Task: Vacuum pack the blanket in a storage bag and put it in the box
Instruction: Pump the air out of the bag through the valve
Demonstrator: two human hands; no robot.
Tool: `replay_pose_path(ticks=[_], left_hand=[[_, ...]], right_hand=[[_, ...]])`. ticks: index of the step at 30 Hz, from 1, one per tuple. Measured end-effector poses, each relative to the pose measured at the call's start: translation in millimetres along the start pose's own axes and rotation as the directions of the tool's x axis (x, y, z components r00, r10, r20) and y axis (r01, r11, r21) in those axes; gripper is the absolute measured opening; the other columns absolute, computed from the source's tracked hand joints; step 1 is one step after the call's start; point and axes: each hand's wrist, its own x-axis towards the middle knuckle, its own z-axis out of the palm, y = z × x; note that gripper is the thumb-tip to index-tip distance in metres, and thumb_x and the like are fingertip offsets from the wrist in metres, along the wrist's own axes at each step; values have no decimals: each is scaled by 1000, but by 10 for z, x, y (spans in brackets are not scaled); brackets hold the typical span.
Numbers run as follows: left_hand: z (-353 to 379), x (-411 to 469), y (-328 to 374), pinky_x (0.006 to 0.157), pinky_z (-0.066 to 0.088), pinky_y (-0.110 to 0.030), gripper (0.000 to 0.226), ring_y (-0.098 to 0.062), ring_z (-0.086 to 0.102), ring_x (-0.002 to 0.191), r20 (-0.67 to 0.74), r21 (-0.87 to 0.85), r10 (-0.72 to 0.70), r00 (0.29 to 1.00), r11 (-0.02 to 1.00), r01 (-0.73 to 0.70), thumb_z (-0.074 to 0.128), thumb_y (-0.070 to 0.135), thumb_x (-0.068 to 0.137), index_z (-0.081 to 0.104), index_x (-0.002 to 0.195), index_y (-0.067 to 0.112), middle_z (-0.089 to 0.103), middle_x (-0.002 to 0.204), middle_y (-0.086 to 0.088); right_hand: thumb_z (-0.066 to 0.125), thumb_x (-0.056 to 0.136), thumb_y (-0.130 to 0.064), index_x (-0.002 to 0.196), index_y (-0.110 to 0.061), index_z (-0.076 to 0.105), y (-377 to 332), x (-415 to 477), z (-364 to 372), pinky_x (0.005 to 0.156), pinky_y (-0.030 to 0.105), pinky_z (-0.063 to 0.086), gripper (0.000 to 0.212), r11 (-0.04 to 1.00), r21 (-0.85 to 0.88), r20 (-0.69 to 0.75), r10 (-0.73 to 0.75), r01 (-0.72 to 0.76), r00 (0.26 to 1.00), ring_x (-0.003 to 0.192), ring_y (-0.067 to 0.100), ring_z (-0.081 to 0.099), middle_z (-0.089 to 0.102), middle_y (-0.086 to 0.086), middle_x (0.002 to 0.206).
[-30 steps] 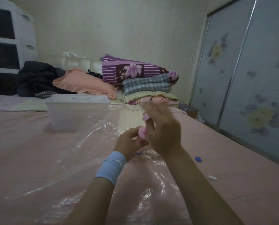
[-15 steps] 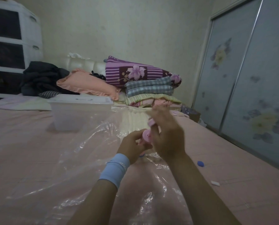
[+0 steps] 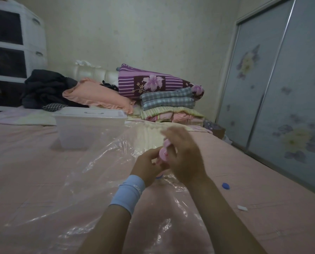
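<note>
At the far left of the bed stood the lidded clear plastic box (image 3: pixel 90 129), just beside the far left edge of the storage bag (image 3: pixel 79 180) spread flat over the sheet. Pale cream fabric, probably the blanket (image 3: pixel 145 131), showed through the bag's far end, beyond both hands. The left hand (image 3: pixel 147 167) curled around the foot of the pink hand pump (image 3: pixel 165 153), above a bluish valve rim (image 3: pixel 159 177) on the bag. The pump's long axis ran up and slightly away from there. The right hand (image 3: pixel 184 158) wrapped its upper part, seemingly ready to stroke along that axis. A blue cap (image 3: pixel 225 185) lay loose on the sheet to the right.
</note>
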Motion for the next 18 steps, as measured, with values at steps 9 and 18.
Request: replay_pose_path(ticks=[9,18], left_hand=[[-20,26,-25,84,50,-11,53,2,62,101,12,9,1,1000,1000,-2,82,10,70,67,114,37,69,110,15],[0,-30,37,72,53,-14,32,-4,66,83,6,-41,-8,1000,999,9,78,6,74,68,91,31,71,96,2]], right_hand=[[50,97,-7,118,-2,69,-230,369,-462,93,29,53,28,988,19,-314,-140,153,939,108,21,63,67,11,114],[53,90,-7,120,-15,70,120,-54,52,89,34,52,35,995,15,275,94,-102,957,110,22,60,61,0,121]])
